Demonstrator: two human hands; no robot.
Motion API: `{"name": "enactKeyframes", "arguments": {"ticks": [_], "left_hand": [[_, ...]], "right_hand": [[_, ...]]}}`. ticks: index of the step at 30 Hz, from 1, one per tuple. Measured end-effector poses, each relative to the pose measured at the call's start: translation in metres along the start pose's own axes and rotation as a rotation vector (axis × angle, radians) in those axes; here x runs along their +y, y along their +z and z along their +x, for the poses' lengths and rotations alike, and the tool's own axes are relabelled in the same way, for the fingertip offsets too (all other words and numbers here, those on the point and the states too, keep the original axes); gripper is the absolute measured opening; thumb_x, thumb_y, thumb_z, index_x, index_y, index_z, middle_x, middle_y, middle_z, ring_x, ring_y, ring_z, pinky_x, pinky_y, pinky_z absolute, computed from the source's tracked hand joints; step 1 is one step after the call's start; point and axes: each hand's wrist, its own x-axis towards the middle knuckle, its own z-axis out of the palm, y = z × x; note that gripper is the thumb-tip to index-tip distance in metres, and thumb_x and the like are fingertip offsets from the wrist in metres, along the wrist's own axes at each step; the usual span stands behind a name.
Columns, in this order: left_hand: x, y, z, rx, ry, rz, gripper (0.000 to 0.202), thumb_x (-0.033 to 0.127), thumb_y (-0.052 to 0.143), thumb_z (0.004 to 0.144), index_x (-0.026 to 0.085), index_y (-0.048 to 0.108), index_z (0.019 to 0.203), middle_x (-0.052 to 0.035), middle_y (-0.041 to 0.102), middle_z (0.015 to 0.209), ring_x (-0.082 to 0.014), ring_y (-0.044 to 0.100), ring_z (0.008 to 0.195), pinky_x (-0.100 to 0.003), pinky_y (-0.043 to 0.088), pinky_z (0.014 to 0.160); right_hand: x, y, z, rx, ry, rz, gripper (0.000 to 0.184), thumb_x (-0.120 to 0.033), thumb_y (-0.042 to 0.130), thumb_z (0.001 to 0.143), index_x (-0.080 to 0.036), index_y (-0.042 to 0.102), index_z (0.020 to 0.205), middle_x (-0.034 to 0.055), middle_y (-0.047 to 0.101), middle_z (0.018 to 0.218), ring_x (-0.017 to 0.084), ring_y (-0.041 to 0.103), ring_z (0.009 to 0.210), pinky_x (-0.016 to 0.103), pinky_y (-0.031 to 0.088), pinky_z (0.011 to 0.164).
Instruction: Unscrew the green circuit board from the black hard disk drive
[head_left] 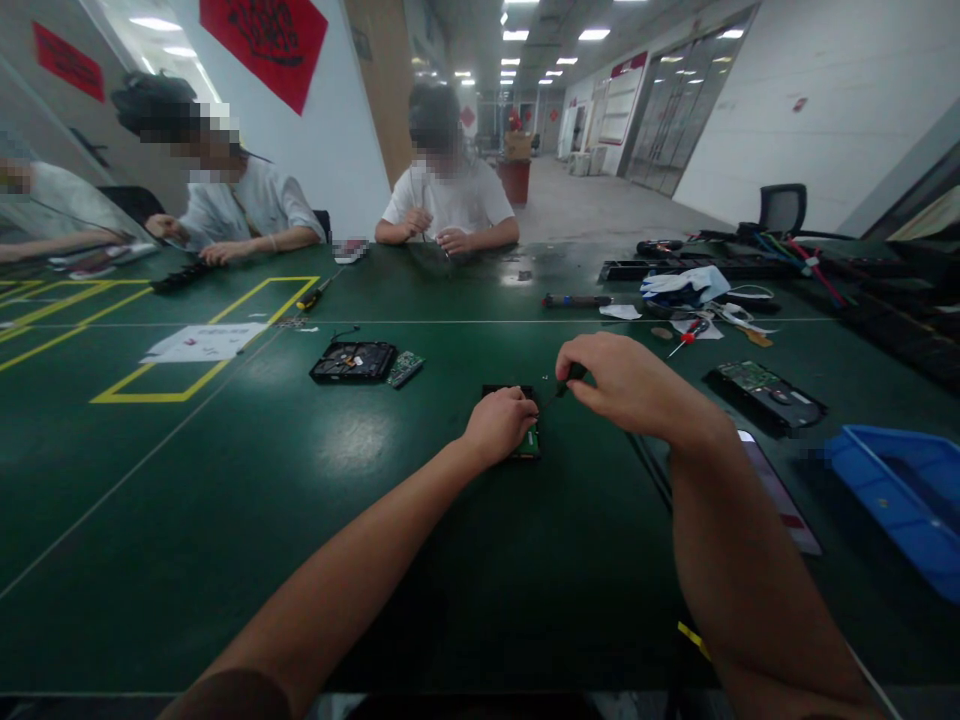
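Note:
A small hard drive point(529, 446) with a green circuit board lies on the table in front of me. My left hand point(499, 424) grips it from the left, fingers closed over its top and hiding much of it. To its right, my right hand point(626, 388) is closed around the dark handle of a screwdriver point(574, 373). The thin shaft slants down and left toward the drive's right side; whether its tip touches the drive I cannot tell. A few tiny bits lie just beyond the drive.
An opened drive point(354, 361) and a loose circuit board point(406, 368) lie to the left. At right are another drive point(769, 394), a phone point(780, 495), a blue bin point(892, 470), a red screwdriver point(690, 337) and gloves point(684, 285). Several people sit across the green table point(225, 520).

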Motion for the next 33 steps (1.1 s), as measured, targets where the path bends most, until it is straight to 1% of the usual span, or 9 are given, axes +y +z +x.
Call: {"name": "enactKeyframes", "arguments": {"ticks": [7,14,17,20,22,24,26,28,33], "left_hand": [[0.005,-0.001,0.004,-0.038,0.034,0.079,0.020,0.022,0.054,0.105,0.018,0.073,0.107,-0.0103,0.068,0.110,-0.0267,0.066,0.104,-0.039,0.054,0.090],[0.007,0.002,0.005,-0.044,0.035,0.109,0.020,0.019,0.048,0.106,0.015,0.067,0.111,-0.0108,0.065,0.110,-0.0256,0.062,0.103,-0.038,0.051,0.091],[-0.004,-0.002,0.001,-0.004,-0.001,0.061,0.022,0.023,0.045,0.108,0.017,0.065,0.113,-0.0101,0.064,0.112,-0.0244,0.062,0.103,-0.037,0.051,0.092],[-0.026,-0.008,-0.011,0.053,-0.135,-0.034,0.020,0.025,0.046,0.109,0.017,0.064,0.109,-0.0096,0.064,0.112,-0.0234,0.063,0.102,-0.036,0.051,0.091],[-0.041,-0.012,-0.022,0.052,-0.182,-0.105,0.018,0.025,0.048,0.108,0.017,0.064,0.107,-0.0086,0.065,0.111,-0.0230,0.063,0.101,-0.035,0.051,0.089],[-0.052,-0.014,-0.032,0.050,-0.200,-0.162,0.017,0.025,0.050,0.107,0.018,0.065,0.106,-0.0077,0.065,0.110,-0.0225,0.064,0.100,-0.035,0.051,0.088],[-0.056,-0.015,-0.039,0.038,-0.189,-0.193,0.017,0.025,0.051,0.107,0.018,0.066,0.107,-0.0072,0.066,0.108,-0.0222,0.064,0.100,-0.035,0.051,0.090],[-0.056,-0.014,-0.043,0.029,-0.178,-0.197,0.018,0.026,0.051,0.107,0.018,0.067,0.106,-0.0071,0.065,0.109,-0.0222,0.065,0.101,-0.035,0.051,0.091],[-0.053,-0.009,-0.044,0.029,-0.175,-0.166,0.018,0.026,0.053,0.107,0.020,0.069,0.106,-0.0073,0.065,0.112,-0.0228,0.065,0.105,-0.035,0.052,0.094]], "right_hand": [[0.008,-0.005,-0.003,0.039,0.024,-0.019,0.015,-0.016,0.059,0.086,-0.021,0.070,0.094,0.0076,0.075,0.099,0.026,0.068,0.094,0.038,0.048,0.086],[0.006,-0.011,-0.006,0.065,0.048,-0.029,0.015,-0.019,0.057,0.085,-0.020,0.069,0.095,0.0098,0.074,0.099,0.028,0.069,0.096,0.040,0.049,0.087],[0.005,-0.011,-0.006,0.082,0.068,-0.040,0.017,-0.020,0.057,0.086,-0.019,0.069,0.098,0.0110,0.074,0.101,0.029,0.068,0.095,0.041,0.049,0.086],[0.006,-0.012,-0.006,0.109,0.080,-0.054,0.021,-0.021,0.056,0.086,-0.018,0.070,0.101,0.0126,0.074,0.103,0.030,0.068,0.095,0.043,0.049,0.087],[0.006,-0.011,-0.005,0.116,0.080,-0.055,0.022,-0.022,0.056,0.086,-0.017,0.071,0.102,0.0134,0.074,0.105,0.030,0.068,0.097,0.043,0.049,0.088],[0.006,-0.011,-0.005,0.108,0.083,-0.049,0.023,-0.023,0.057,0.086,-0.017,0.072,0.103,0.0134,0.074,0.107,0.030,0.068,0.098,0.044,0.049,0.088],[0.006,-0.009,-0.004,0.094,0.086,-0.040,0.023,-0.025,0.058,0.086,-0.018,0.072,0.103,0.0129,0.075,0.107,0.031,0.069,0.098,0.044,0.050,0.088],[0.006,-0.008,-0.003,0.079,0.085,-0.031,0.024,-0.026,0.059,0.086,-0.019,0.073,0.104,0.0121,0.075,0.106,0.030,0.069,0.098,0.044,0.050,0.088],[0.005,-0.006,-0.002,0.059,0.085,-0.036,0.024,-0.027,0.059,0.086,-0.018,0.072,0.104,0.0122,0.075,0.107,0.030,0.069,0.098,0.045,0.050,0.089]]}}
